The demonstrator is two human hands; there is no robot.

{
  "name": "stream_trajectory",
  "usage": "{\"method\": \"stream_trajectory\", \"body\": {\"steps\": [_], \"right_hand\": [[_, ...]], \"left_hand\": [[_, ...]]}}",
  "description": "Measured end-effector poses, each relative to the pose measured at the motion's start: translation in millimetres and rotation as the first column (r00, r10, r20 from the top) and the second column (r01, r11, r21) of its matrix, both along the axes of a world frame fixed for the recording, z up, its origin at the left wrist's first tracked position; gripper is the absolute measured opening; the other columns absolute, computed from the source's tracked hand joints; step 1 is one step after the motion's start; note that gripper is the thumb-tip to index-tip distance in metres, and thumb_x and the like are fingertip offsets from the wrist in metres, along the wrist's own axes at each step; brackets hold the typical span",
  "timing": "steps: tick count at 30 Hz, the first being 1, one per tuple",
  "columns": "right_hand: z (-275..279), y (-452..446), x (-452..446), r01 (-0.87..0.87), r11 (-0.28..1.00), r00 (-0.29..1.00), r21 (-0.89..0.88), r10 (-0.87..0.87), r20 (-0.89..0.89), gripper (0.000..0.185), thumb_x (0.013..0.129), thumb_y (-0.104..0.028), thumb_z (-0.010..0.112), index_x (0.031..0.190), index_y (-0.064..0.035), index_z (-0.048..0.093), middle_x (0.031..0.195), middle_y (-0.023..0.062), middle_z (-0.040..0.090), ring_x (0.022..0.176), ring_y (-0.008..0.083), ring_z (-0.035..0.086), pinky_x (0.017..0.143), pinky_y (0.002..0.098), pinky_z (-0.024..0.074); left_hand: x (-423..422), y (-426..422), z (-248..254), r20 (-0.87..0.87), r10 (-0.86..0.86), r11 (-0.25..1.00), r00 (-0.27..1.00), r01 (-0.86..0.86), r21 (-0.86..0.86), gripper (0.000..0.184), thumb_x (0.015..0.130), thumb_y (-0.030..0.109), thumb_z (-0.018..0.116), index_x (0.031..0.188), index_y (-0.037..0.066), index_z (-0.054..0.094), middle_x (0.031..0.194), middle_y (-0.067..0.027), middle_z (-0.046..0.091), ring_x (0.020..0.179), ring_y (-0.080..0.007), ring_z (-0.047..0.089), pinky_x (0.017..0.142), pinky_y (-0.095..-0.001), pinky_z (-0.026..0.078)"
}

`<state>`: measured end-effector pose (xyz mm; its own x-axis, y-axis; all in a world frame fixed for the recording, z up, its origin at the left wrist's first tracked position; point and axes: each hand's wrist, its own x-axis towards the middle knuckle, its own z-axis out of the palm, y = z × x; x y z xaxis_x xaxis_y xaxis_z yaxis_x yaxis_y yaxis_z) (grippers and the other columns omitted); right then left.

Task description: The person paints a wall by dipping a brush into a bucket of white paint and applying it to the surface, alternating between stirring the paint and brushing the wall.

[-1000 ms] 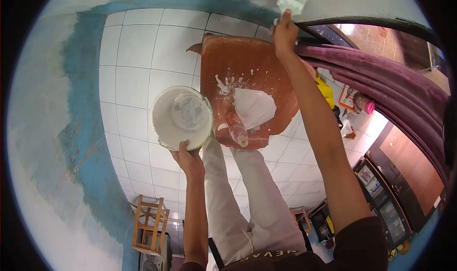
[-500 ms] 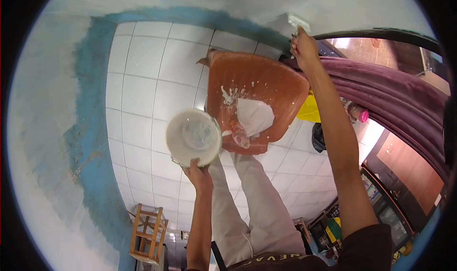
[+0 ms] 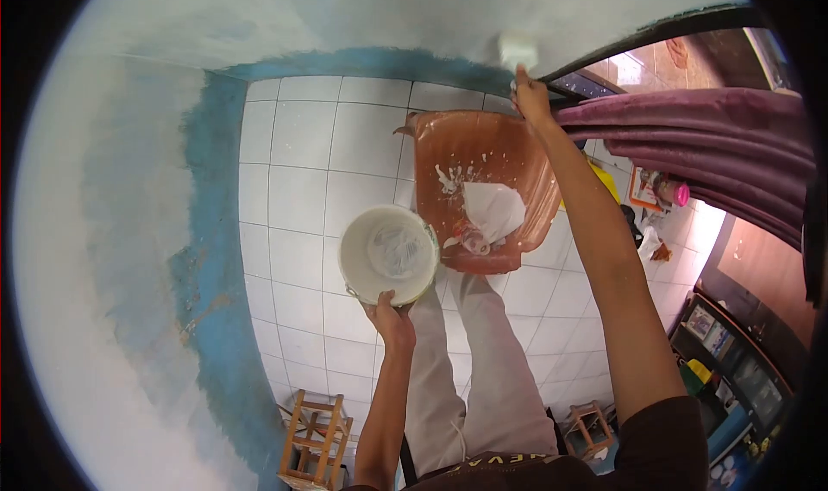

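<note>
My left hand (image 3: 392, 320) grips the near rim of a white bucket (image 3: 351, 262), which is tilted so that I see inside, where whitish paint is smeared over the bottom. At the end of my outstretched right arm, my right hand (image 3: 530, 97) is closed on a wide paintbrush (image 3: 517, 51). The white brush head is blurred and appears to lie against the wall (image 3: 371, 21), left of the dark frame's corner. White paint covers most of this wall, above a blue strip (image 3: 362, 62) along the floor.
An orange-brown plastic chair (image 3: 479, 142) with white splatters stands before me, bearing a white bag (image 3: 493, 211). A purple curtain (image 3: 681, 112) hangs at right. Wooden stools (image 3: 315, 435) and a glass-fronted cabinet (image 3: 746, 362) stand behind. White tiles (image 3: 297, 193) cover the floor.
The paintbrush in my right hand has moved left along the wall, away from the dark frame. My view has shifted, and the bucket stays in my left hand.
</note>
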<state>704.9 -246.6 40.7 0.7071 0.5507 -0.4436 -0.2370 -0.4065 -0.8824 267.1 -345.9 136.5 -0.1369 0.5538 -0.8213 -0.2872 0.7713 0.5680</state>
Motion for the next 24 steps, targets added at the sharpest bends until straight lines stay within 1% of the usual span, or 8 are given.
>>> {"method": "stream_trajectory", "body": {"steps": [2,4,7,9,10,14,21,24], "right_hand": [[-21,-26,-23,-0.028,0.969,0.996,-0.247,0.007,-0.085,0.050,0.105,-0.047,0.050,0.070,-0.0107,0.054,0.058,-0.0027,0.045,0.046,0.0100,0.041,0.046,0.0285,0.0340],[-18,-54,-54,-0.005,0.994,0.991,-0.110,-0.010,-0.133,0.046,0.104,-0.047,0.052,0.078,-0.0105,0.060,0.064,-0.0031,0.048,0.051,0.0078,0.042,0.047,0.0275,0.0333],[48,-92,-119,-0.055,0.993,0.998,-0.106,0.058,0.029,0.046,0.102,-0.052,0.053,0.092,-0.0091,0.066,0.074,-0.0061,0.052,0.063,0.0054,0.046,0.053,0.0257,0.0357],[116,-119,-163,-0.067,0.980,0.996,-0.187,0.053,-0.077,0.053,0.103,-0.051,0.052,0.112,-0.0005,0.068,0.080,-0.0024,0.060,0.069,0.0084,0.052,0.061,0.0268,0.0419],[134,-130,-184,-0.061,0.997,0.996,-0.050,0.065,0.061,0.050,0.104,-0.042,0.054,0.077,-0.0004,0.060,0.065,-0.0036,0.050,0.062,0.0062,0.044,0.053,0.0296,0.0342],[238,-168,-223,-0.424,0.903,0.856,-0.076,0.426,0.293,0.050,0.104,-0.028,0.056,0.065,0.0040,0.055,0.052,0.0070,0.046,0.053,0.0107,0.046,0.051,0.0366,0.0365],[351,-187,-270,-0.637,0.766,0.668,-0.090,0.606,0.433,0.024,0.092,-0.023,0.071,0.101,-0.0011,0.076,0.076,0.0169,0.071,0.064,0.0185,0.067,0.063,0.0341,0.0514],[383,-182,-279,-0.768,0.620,0.359,-0.162,0.626,0.692,0.027,0.089,-0.027,0.073,0.106,-0.0062,0.076,0.080,0.0158,0.072,0.068,0.0294,0.069,0.064,0.0381,0.0531]], "left_hand": [[-11,1,-1,0.020,-0.022,1.000,1.000,0.022,0.019,0.081,0.082,-0.003,0.052,0.155,0.016,0.021,0.144,-0.0150,0.041,0.127,-0.0336,0.052,0.089,-0.0509,0.060],[-21,2,2,0.048,-0.070,0.997,0.996,0.068,0.046,0.081,0.084,-0.002,0.050,0.156,0.015,0.018,0.145,-0.0162,0.039,0.128,-0.0333,0.051,0.090,-0.0523,0.060],[-36,8,32,0.078,-0.240,0.970,0.968,0.237,0.051,0.078,0.087,-0.001,0.047,0.157,0.014,0.018,0.145,-0.0175,0.041,0.130,-0.0328,0.048,0.087,-0.0495,0.061],[-54,4,53,0.035,-0.395,0.914,0.918,0.389,0.116,0.076,0.087,-0.002,0.047,0.157,0.012,0.019,0.145,-0.0175,0.041,0.129,-0.0328,0.049,0.091,-0.0508,0.060],[-62,1,61,-0.028,-0.538,0.832,0.843,0.535,0.145,0.075,0.087,-0.002,0.047,0.156,0.011,0.021,0.146,-0.0176,0.042,0.129,-0.0328,0.050,0.094,-0.0521,0.058],[-86,-12,100,0.004,-0.560,0.823,0.829,0.555,0.121,0.069,0.088,-0.003,0.045,0.154,-0.002,0.025,0.152,-0.0187,0.040,0.141,-0.0278,0.039,0.118,-0.0346,0.027],[-115,9,188,-0.358,-0.741,0.511,0.568,0.823,0.248,0.064,0.090,0.003,0.049,0.152,0.007,0.033,0.129,-0.0289,0.062,0.123,-0.0405,0.060,0.105,-0.0442,0.045],[-115,29,233,-0.480,-0.716,0.426,0.507,0.862,0.275,0.061,0.091,0.011,0.053,0.150,0.009,0.037,0.125,-0.0325,0.062,0.119,-0.0477,0.060,0.101,-0.0488,0.048]]}}
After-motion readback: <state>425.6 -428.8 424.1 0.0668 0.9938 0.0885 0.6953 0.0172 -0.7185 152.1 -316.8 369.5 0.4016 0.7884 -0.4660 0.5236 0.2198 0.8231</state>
